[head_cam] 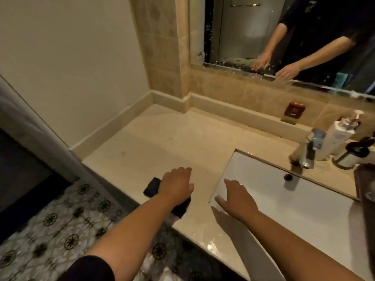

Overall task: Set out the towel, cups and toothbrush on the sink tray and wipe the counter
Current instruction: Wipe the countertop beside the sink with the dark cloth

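Observation:
My left hand (177, 184) lies flat, palm down, on a dark cloth (152, 186) near the front edge of the beige marble counter (162, 138). The cloth shows on both sides of the hand and wrist. My right hand (236, 196) rests with fingers spread on the left rim of the white sink basin (284, 197), holding nothing. A dark tray (365, 191) shows at the right edge of the frame, mostly cut off. No cups, towel or toothbrush can be made out.
A chrome faucet (309, 149) stands behind the basin. Beside it are a white pump bottle (341, 132) and a dark-topped container (353, 155). A mirror (284, 37) on the back wall reflects both arms. Patterned floor tiles (60, 220) lie below the counter at the left.

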Demonstrator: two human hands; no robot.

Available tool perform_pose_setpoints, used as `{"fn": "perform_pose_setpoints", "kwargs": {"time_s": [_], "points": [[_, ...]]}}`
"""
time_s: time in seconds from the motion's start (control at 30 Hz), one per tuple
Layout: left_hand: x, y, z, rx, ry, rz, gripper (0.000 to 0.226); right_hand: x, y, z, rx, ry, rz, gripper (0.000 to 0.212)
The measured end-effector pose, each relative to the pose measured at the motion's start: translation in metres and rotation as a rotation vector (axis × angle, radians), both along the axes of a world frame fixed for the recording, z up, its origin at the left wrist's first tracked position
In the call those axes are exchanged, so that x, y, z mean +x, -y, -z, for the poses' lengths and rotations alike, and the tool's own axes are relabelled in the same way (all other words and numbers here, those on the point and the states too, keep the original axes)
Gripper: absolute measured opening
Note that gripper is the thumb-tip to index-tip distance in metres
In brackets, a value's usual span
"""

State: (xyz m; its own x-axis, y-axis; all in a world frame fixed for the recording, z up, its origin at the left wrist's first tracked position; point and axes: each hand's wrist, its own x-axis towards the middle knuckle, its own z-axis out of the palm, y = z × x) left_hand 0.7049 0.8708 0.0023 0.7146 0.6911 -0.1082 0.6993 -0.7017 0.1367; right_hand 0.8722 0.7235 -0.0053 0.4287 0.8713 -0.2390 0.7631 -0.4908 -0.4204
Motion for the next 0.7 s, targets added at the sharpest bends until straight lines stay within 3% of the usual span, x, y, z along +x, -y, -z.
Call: {"fn": "perform_pose_setpoints", "kwargs": {"time_s": [0.1, 0.37, 0.47, 0.6, 0.67, 0.7], "points": [[-0.039, -0.059, 0.005, 0.023, 0.029, -0.086, 0.052, -0.044, -0.041, 0.004, 0.004, -0.033, -0.048, 0.072], [-0.107, -0.179, 0.042, 0.007, 0.118, -0.496, 0.045, -0.128, -0.101, 0.029, 0.035, 0.162, -0.455, 0.074], [-0.125, -0.214, 0.058, -0.027, 0.064, -0.584, 0.053, -0.151, -0.112, 0.04, 0.016, 0.312, -0.618, 0.075], [-0.139, -0.25, 0.077, -0.069, 0.01, -0.694, 0.066, -0.154, -0.109, 0.057, -0.026, 0.388, -0.655, 0.083], [-0.142, -0.266, 0.085, -0.056, -0.005, -0.716, 0.071, -0.159, -0.102, 0.062, 0.026, 0.456, -0.68, 0.076], [-0.143, -0.272, 0.089, -0.057, -0.017, -0.719, 0.073, -0.176, -0.099, 0.067, 0.078, 0.478, -0.638, 0.061]]}}
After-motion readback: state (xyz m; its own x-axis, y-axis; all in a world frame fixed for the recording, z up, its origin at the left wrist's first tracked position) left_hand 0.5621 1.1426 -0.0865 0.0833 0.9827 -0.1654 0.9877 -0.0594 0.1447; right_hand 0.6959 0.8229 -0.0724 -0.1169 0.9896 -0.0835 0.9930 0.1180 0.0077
